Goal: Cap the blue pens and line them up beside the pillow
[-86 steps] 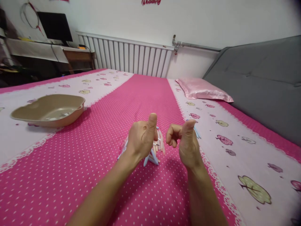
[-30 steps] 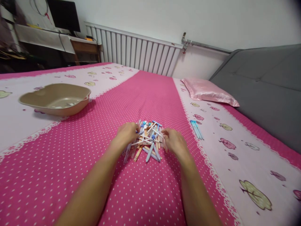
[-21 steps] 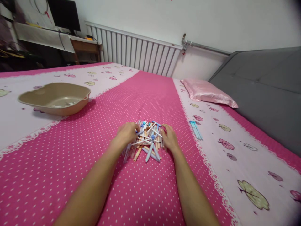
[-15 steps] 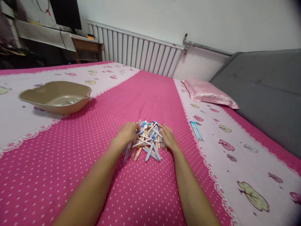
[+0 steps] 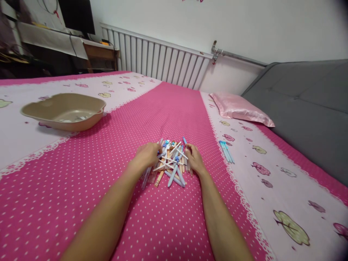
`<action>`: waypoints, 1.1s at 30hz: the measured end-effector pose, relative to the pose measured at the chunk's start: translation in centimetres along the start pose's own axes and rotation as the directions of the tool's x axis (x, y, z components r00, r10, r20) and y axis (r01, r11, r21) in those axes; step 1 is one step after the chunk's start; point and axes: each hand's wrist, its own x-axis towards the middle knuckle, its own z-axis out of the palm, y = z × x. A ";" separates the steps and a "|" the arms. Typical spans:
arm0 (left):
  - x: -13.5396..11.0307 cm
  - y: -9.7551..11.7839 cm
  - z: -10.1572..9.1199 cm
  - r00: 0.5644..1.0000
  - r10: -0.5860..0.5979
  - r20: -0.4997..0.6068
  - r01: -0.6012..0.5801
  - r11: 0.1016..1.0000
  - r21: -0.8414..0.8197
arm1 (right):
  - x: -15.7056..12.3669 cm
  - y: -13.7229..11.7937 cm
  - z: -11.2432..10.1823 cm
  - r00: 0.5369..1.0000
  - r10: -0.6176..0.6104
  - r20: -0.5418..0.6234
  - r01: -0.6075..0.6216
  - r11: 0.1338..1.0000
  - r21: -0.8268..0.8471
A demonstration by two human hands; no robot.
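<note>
A loose heap of pens (image 5: 171, 165) lies on the pink dotted bedspread, in white, orange, pale blue and clear barrels crossing each other. At its left edge is my left hand (image 5: 148, 154), fingers curled in against the pens; what they hold, if anything, is hidden. My right hand (image 5: 194, 158) is on the right side of the heap, thumb and fingers closed on a blue pen (image 5: 185, 140) whose end sticks up past the fingertips. Off to the right, several light-blue pens (image 5: 227, 152) lie side by side on the bed.
A beige plastic basin (image 5: 95, 117) with small pale items inside stands at the left on the bed. A pink pillow (image 5: 241, 107) lies by the grey headboard (image 5: 304, 94). Beyond the bed are a white radiator (image 5: 157, 54) and a desk (image 5: 100, 52) with a monitor (image 5: 76, 16).
The blue pen at my right fingertips has swung from lying slanted across the heap to pointing more upright and away, shifted slightly right. My left hand has stayed nearly in place.
</note>
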 end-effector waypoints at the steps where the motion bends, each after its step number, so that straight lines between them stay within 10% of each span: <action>1: 0.0 0.0 0.0 1.000 0.002 0.007 -0.002 1.000 0.001 | 0.0 -0.1 0.0 1.000 0.005 -0.017 -0.005 1.000 0.020; 13: -0.4 0.2 -0.4 0.998 0.020 0.060 -0.022 0.999 0.026 | 0.2 -1.7 -2.1 0.966 0.125 -0.227 -0.115 0.992 0.060; 26: -0.7 0.5 -0.7 0.996 0.037 0.083 -0.041 0.998 0.046 | -0.8 -4.9 -5.9 0.918 0.354 -0.179 -0.397 0.826 -0.401; 33: -0.9 0.6 -0.9 0.995 0.038 0.091 -0.043 0.997 0.064 | -1.6 -6.5 -6.6 0.916 0.401 -0.011 -0.336 0.752 -0.568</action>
